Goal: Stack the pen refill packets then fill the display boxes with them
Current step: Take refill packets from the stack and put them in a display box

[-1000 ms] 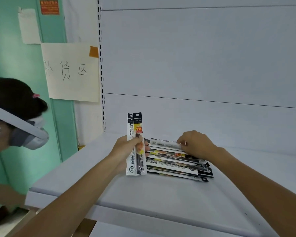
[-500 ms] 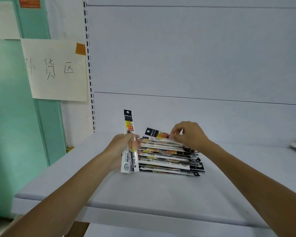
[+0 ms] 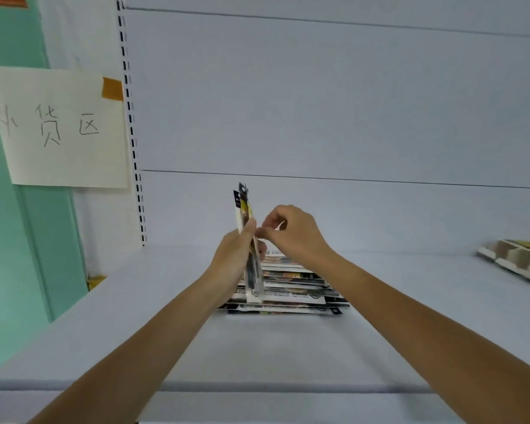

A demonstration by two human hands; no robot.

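Note:
A flat pile of pen refill packets [image 3: 294, 293] lies on the white shelf [image 3: 257, 347], mid-view. My left hand [image 3: 231, 260] grips a small upright bunch of refill packets [image 3: 246, 215] just left of the pile, seen almost edge-on, black header cards on top. My right hand [image 3: 291, 232] is raised above the pile with its fingertips pinched against the right side of that upright bunch. The lower part of the bunch is partly hidden by my left hand. No display box is in view.
A handwritten paper sign [image 3: 58, 127] is taped to the green wall at left, beside a slotted shelf upright [image 3: 132, 133]. A patterned packet [image 3: 520, 258] lies at the shelf's far right. The white back panel rises behind the pile.
My right hand lifted off the pile and brought a packet across to the upright bunch in my left hand. The bunch turned edge-on. The view shifted to the right.

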